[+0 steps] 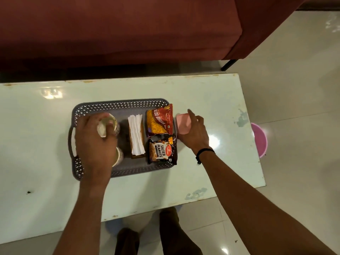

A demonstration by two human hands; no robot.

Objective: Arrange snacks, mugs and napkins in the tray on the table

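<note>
On the left side of the grey tray [121,105], the left hand [95,142] is closed around a pale mug [107,126], held tilted over the tray's far-left corner; a second mug [117,156] stands just below it. In the middle lies the stack of white napkins [136,135], long axis running away from the person. To its right lie two snack packets, aloo bhujia [159,122] and salted peanuts [161,150]. Outside the right rim, on the desk [211,92], the right hand [195,133] grips a pink container [182,124], so I judge it must travel left over the rim.
</note>
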